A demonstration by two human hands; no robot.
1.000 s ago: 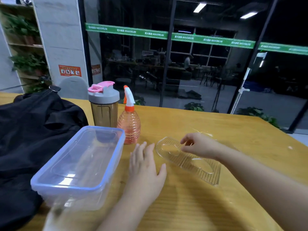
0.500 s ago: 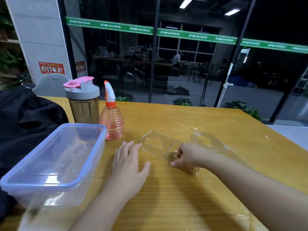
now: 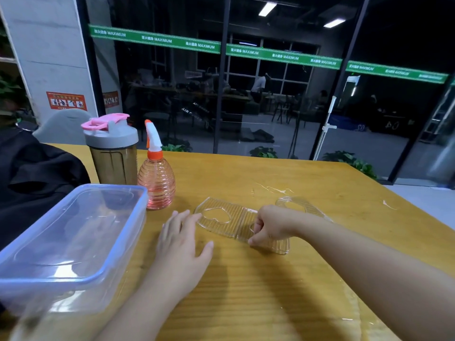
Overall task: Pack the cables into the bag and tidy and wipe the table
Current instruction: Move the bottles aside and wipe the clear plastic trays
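Head view: the wooden table (image 3: 283,279) carries everything. At its left edge lies the black bag (image 3: 37,175), slumped and handy for packing; no cables show anywhere, so whether they are already inside cannot be told. Just in front of the bag, toward the near-left corner, sits a clear lidded storage box (image 3: 73,237). Behind the box, toward the far edge, stand a shaker bottle (image 3: 112,153) and, touching or just beside it, an orange spray bottle (image 3: 156,179), probably kept close for the wiping.

In the middle lies a clear ribbed plastic tray (image 3: 222,219) with a heart-shaped recess; a second one (image 3: 294,205) sits beyond the right wrist. The right hand (image 3: 273,226) has its fingers curled, pinching the near tray's edge, seemingly to lift or gather it while tidying. The left hand (image 3: 181,239) rests flat on the table, fingers straight and spread, its fingertips at the tray's left edge, likely steadying it.
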